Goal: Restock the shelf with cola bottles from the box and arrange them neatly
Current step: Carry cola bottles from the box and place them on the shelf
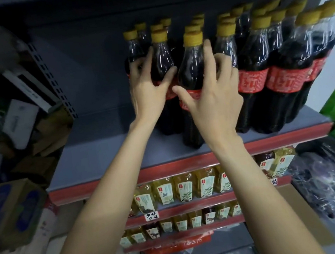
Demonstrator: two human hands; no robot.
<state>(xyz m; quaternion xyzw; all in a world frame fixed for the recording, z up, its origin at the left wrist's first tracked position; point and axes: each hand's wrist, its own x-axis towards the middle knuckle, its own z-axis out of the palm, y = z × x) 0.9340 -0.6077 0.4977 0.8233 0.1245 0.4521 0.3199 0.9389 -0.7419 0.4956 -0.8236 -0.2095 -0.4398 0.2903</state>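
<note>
Your left hand (147, 89) grips one cola bottle (162, 64) and your right hand (211, 96) grips its neighbour (192, 69); press them snugly together, labels forward, flush with the row to your right.

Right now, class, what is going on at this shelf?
A person is stocking cola bottles on the grey shelf. The left hand grips one cola bottle, and the right hand holds the bottle next to it, both standing upright at the left end of the rows. More cola bottles already fill the right side; the left part of the shelf is bare.
</note>
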